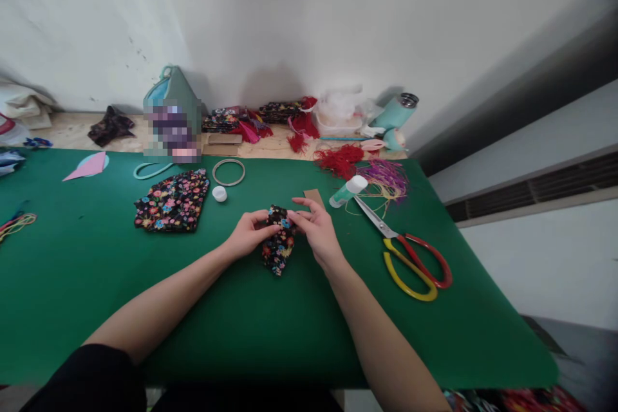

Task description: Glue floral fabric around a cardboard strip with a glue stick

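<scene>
Between my hands is a small black floral fabric piece (279,250), held just over the green mat. My left hand (248,233) pinches its left upper edge, thumb on top. My right hand (316,230) grips the upper right edge between thumb and fingertips, with other fingers raised. A brown card strip (313,196) lies just behind my right hand. To the right are a glue stick (348,192) without its cap and large scissors (405,248) with red and yellow handles. Left of my hands lie a larger floral cloth stack (172,201) and a small white cap (219,194).
A ring-shaped roll (228,172) lies behind the white cap. Red tassel threads (339,159) and purple threads (386,177) sit at the back right. A teal bottle (396,112) and a pouch (186,93) stand near the wall. Pink paper (89,167) is at the left.
</scene>
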A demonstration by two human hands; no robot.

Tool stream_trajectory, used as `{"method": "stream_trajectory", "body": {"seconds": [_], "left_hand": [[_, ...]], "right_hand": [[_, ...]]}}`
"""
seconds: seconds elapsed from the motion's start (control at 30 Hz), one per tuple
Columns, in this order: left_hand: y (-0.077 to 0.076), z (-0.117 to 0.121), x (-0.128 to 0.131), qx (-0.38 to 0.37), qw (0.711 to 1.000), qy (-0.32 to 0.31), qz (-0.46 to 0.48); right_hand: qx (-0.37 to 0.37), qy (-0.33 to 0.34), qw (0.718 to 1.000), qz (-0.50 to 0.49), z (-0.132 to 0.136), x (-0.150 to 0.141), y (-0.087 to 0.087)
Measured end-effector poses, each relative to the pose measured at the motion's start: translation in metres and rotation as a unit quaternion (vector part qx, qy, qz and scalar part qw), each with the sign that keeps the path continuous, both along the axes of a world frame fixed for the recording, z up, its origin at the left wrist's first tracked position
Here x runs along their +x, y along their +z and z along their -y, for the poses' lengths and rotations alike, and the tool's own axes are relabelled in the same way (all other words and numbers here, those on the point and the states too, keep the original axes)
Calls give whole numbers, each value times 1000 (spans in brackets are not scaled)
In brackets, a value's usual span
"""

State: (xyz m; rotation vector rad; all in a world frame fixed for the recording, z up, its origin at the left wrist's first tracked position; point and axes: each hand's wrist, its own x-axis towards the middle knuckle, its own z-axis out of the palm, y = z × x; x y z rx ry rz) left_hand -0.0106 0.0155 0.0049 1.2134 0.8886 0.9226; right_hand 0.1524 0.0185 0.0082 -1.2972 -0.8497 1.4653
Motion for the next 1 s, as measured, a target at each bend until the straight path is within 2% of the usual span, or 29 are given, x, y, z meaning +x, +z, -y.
{"method": "stream_trajectory", "body": {"seconds": [0.1, 0.27, 0.43, 0.63, 1.0], "left_hand": [[0, 1, 1, -2, 1000, 2, -1], [0, 1, 1, 9, 1000, -2, -8], [-2, 0, -1, 41, 998, -17, -39], [-3, 0, -3, 37, 998, -24, -39], [-2, 0, -2, 8, 1000, -7, -28]], "right_hand": [[-24, 14, 1000, -8, 1, 1, 6], [10, 35, 999, -3, 5, -2, 11], [-8, 37, 999, -7, 5, -3, 9], [-38, 51, 997, -32, 4, -2, 7], [-5, 45, 999, -15, 1, 0, 0]]}}
